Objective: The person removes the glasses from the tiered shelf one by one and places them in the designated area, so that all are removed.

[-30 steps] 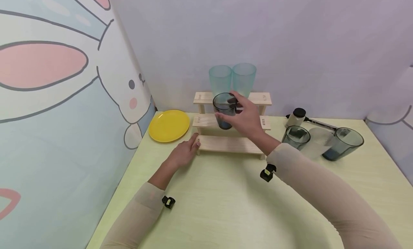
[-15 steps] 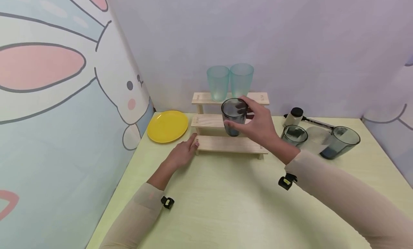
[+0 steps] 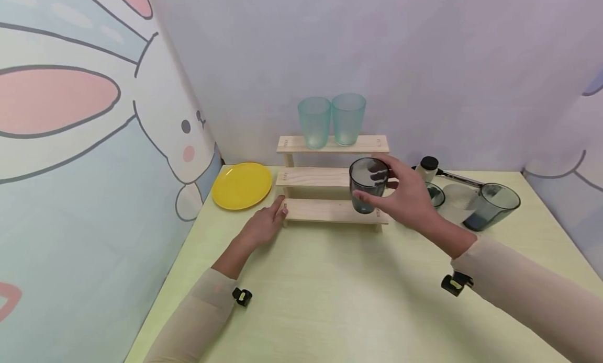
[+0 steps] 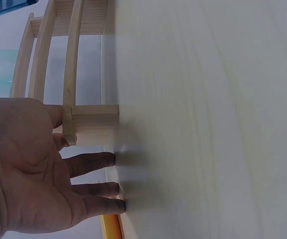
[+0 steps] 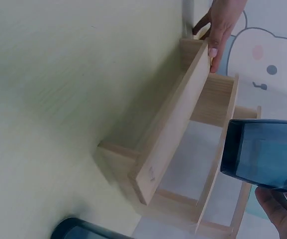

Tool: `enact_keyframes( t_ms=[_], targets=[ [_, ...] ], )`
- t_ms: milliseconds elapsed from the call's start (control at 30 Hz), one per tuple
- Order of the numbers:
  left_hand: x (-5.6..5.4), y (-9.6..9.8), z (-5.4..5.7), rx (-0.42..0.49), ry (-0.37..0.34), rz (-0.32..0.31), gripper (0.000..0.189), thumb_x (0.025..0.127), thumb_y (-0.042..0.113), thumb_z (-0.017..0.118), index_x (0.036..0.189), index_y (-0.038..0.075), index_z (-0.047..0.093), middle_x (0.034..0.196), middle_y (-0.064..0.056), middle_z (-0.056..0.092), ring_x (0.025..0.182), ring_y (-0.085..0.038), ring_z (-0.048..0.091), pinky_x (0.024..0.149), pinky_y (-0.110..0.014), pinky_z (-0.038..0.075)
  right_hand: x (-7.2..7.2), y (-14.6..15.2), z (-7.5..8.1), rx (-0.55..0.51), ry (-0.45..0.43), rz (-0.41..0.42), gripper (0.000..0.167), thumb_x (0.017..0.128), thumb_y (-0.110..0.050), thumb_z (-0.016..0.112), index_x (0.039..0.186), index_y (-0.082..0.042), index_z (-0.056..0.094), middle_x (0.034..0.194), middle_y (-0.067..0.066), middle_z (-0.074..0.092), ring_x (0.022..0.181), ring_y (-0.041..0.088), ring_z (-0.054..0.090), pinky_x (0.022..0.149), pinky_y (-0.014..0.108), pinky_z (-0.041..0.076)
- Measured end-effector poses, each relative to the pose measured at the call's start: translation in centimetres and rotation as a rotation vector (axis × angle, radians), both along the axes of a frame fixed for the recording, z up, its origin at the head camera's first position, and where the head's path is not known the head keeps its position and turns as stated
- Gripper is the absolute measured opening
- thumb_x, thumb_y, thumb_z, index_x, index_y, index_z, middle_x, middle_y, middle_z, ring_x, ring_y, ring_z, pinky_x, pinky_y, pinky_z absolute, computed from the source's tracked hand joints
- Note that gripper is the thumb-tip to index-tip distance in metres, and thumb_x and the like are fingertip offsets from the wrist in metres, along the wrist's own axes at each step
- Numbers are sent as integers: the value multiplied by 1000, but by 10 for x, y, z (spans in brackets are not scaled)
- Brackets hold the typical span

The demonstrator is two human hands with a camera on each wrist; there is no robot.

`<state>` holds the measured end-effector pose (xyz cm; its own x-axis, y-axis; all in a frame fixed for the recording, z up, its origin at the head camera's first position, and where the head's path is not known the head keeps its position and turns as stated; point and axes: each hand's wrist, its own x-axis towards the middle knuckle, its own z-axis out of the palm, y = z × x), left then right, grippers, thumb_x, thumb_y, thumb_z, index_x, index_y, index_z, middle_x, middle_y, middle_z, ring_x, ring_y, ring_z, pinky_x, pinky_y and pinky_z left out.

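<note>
My right hand [image 3: 412,198] grips a grey tinted glass [image 3: 361,198], holding it upright in the air in front of the right part of a three-step wooden rack [image 3: 325,210]. In the right wrist view, the glass [image 5: 267,152] appears clear of the planks. At the rack's left end, my left hand [image 3: 261,227] pinches the lowest plank [image 4: 69,122] between thumb and a finger, while its other fingers reach straight down to the table. Two frosted turquoise cups, a left one [image 3: 314,123] and a right one [image 3: 348,120], stand on the top step.
Left of the rack lies a yellow plate [image 3: 242,186]. On the right are a black-lidded jar [image 3: 427,168], a dark rod-like item [image 3: 459,178], a partly hidden grey glass [image 3: 435,195] and a tilted grey glass [image 3: 492,206]. Walls border the table [image 3: 320,295].
My right hand has carried the glass rightward, down and nearer to me, away from the middle of the rack. The left hand has kept its place at the rack's end.
</note>
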<state>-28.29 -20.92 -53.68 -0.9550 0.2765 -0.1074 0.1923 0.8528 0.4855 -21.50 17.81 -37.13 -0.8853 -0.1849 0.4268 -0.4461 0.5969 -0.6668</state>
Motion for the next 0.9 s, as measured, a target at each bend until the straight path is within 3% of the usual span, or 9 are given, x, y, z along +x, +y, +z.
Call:
enact_keyframes(
  t_ms=[133, 200, 267, 333, 433, 567, 767, 900],
  targets=[
    [-1, -1, -1, -7, -11, 10, 81, 112, 76, 21, 179, 29, 21, 158, -24, 63, 148, -46, 59, 118, -68, 48, 8, 13, -4, 27, 5, -34, 80, 86, -25, 98, 154, -7, 59, 129, 17, 75, 112, 37, 76, 94, 57, 64],
    [-1, -1, -2, -12, -11, 8, 85, 110, 79, 17, 179, 29, 21, 157, -25, 63, 147, -46, 59, 118, -68, 49, 12, 19, -6, 52, 17, -55, 79, 85, -26, 99, 152, -6, 60, 127, 17, 75, 108, 36, 78, 89, 48, 67],
    [-2, -1, -4, -9, 0, 6, 88, 109, 81, 16, 179, 28, 21, 156, -25, 64, 146, -46, 60, 118, -67, 49, 16, 25, -8, 71, 27, -70, 79, 85, -27, 99, 150, -6, 61, 125, 17, 76, 102, 34, 78, 83, 31, 66],
    [-2, -1, -6, -4, 8, 3, 91, 108, 83, 15, 179, 26, 22, 155, -25, 64, 146, -46, 61, 117, -67, 49, 19, 31, -11, 79, 28, -78, 79, 84, -27, 99, 150, -6, 62, 124, 16, 76, 101, 34, 78, 80, 14, 58],
    [-3, -2, -8, 1, 9, 6, 92, 107, 84, 15, 179, 26, 22, 155, -26, 65, 145, -46, 61, 117, -67, 49, 24, 38, -17, 58, 13, -71, 78, 83, -25, 100, 149, -5, 62, 123, 17, 75, 103, 37, 79, 82, -2, 45],
    [-4, -3, -10, -4, 2, 7, 91, 107, 83, 15, 179, 27, 22, 156, -26, 64, 147, -46, 60, 118, -67, 49, 29, 47, -24, 34, 3, -58, 75, 82, -21, 101, 144, -5, 63, 121, 16, 75, 105, 36, 78, 86, -3, 47],
    [-8, -4, -13, -11, -5, 9, 90, 107, 83, 16, 179, 29, 21, 155, -25, 64, 146, -45, 61, 119, -66, 49, 36, 57, -32, 41, -2, -84, 76, 81, -25, 102, 144, -7, 64, 120, 13, 77, 100, 13, 73, 84, -1, 48],
    [-10, -5, -15, -6, -3, 7, 92, 107, 85, 17, 179, 28, 22, 153, -25, 66, 144, -45, 63, 118, -67, 49, 41, 65, -37, 75, 3, -126, 78, 80, -27, 103, 145, -8, 64, 118, 12, 77, 98, 4, 68, 81, -1, 47]
  ],
)
